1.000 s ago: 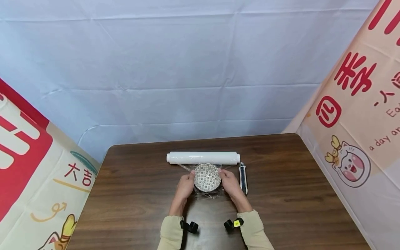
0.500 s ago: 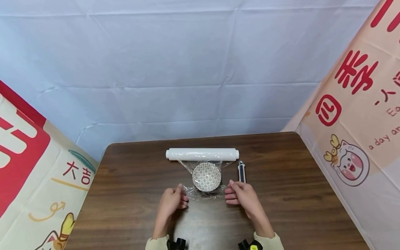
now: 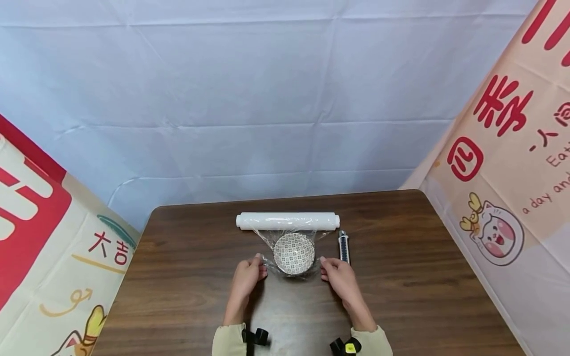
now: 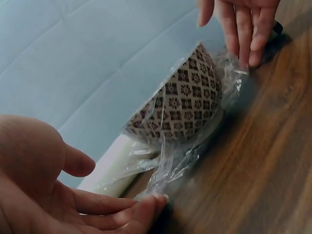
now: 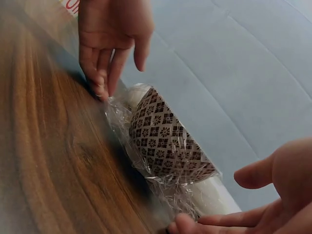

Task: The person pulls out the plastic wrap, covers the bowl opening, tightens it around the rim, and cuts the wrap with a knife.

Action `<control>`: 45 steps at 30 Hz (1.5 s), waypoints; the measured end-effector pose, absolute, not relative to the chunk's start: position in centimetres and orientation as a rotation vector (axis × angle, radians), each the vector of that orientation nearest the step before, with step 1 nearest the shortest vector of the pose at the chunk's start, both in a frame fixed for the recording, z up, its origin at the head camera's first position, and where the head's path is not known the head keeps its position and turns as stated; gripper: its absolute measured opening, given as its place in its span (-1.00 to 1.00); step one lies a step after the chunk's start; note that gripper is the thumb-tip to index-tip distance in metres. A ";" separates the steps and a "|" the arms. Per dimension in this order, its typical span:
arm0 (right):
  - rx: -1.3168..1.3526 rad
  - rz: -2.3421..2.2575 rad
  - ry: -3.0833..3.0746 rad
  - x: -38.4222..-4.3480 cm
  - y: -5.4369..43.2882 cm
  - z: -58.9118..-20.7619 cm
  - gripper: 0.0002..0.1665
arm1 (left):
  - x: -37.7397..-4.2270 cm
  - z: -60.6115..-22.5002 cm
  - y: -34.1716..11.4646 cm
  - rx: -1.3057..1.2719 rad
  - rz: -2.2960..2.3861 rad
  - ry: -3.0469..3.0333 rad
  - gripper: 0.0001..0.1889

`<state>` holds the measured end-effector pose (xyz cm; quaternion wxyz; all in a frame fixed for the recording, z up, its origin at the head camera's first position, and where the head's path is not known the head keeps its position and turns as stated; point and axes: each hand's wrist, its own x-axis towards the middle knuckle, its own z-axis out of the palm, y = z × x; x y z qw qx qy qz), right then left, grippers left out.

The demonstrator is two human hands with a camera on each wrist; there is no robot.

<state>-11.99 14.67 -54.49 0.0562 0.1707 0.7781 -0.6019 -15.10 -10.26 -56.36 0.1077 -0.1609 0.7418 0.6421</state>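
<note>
A small patterned bowl (image 3: 294,253) stands on the table between my hands, and clear cling film (image 4: 170,163) lies over it and bunches round its lower sides. My left hand (image 3: 246,279) is at the film's near left corner. There the fingertips touch the film, with the thumb apart from them in the left wrist view. On the other side, my right hand (image 3: 342,281) touches the near right part of the film with nearly straight fingers; its thumb (image 5: 253,173) stands clear of them. Just behind the bowl lies the white cling film roll (image 3: 287,221), joined to the film.
To the right of the bowl lies a utility knife (image 3: 344,246), close to my right hand. The brown wooden table (image 3: 178,277) ends at a pale cloth backdrop (image 3: 249,99). Printed banners (image 3: 494,237) hang at both sides.
Both hands have left the bowl's rim, moving outward and toward me. In the last half second they have come slightly inward and forward to the film's near corners. Bowl and roll barely shift.
</note>
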 end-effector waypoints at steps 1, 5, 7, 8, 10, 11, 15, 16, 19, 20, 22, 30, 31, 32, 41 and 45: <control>0.517 -1.827 2.362 -12.2 14.6 -54.6 -0.49 | -15.4 -56.3 -10.1 -0.470 1.886 2.184 -0.53; 0.519 -1.806 2.394 -13.1 14.3 -54.9 -0.51 | -16.2 -56.2 -9.6 -0.443 1.870 2.184 -0.52; 0.521 -1.783 2.421 -13.5 14.2 -55.0 -0.51 | -16.5 -56.2 -9.3 -0.434 1.859 2.196 -0.53; 0.522 -1.772 2.432 -13.7 14.1 -55.1 -0.52 | -16.6 -56.2 -9.1 -0.427 1.852 2.207 -0.53; 0.523 -1.747 2.459 -14.1 14.0 -55.2 -0.52 | -16.7 -56.2 -8.8 -0.407 1.835 2.236 -0.53; 0.524 -1.733 2.471 -14.2 13.9 -55.3 -0.52 | -16.7 -56.3 -8.7 -0.402 1.823 2.252 -0.53; 0.492 -1.688 2.523 -14.3 13.5 -55.5 -0.53 | -16.4 -56.4 -8.1 -0.374 1.741 2.369 -0.56; 0.481 -1.672 2.534 -14.3 13.4 -55.6 -0.53 | -16.3 -56.5 -7.9 -0.373 1.722 2.399 -0.57; 0.437 -1.631 2.578 -14.3 13.1 -55.7 -0.53 | -16.1 -56.6 -7.4 -0.369 1.717 2.441 -0.58; 0.422 -1.619 2.599 -14.2 13.0 -55.7 -0.53 | -16.0 -56.6 -7.2 -0.370 1.719 2.453 -0.56; 0.417 -1.593 2.640 -14.0 12.9 -55.5 -0.54 | -15.7 -56.4 -6.9 -0.374 1.746 2.464 -0.54; 0.630 -1.764 2.680 -10.2 12.2 -54.5 -0.52 | -11.5 -54.8 -5.2 -0.575 1.970 2.466 -0.47; 0.661 -1.820 2.641 -9.7 12.0 -54.5 -0.51 | -11.0 -54.9 -4.7 -0.592 2.035 2.418 -0.45; 0.685 -1.883 2.594 -9.4 11.7 -54.5 -0.51 | -10.6 -54.9 -4.3 -0.595 2.104 2.362 -0.43; 0.640 -2.294 2.268 -9.6 9.3 -56.6 -0.35 | -10.7 -56.9 -1.5 -0.511 2.369 2.087 -0.31; 0.641 -2.319 2.260 -10.1 9.1 -57.5 -0.35 | -11.2 -57.5 -1.5 -0.505 2.393 2.091 -0.33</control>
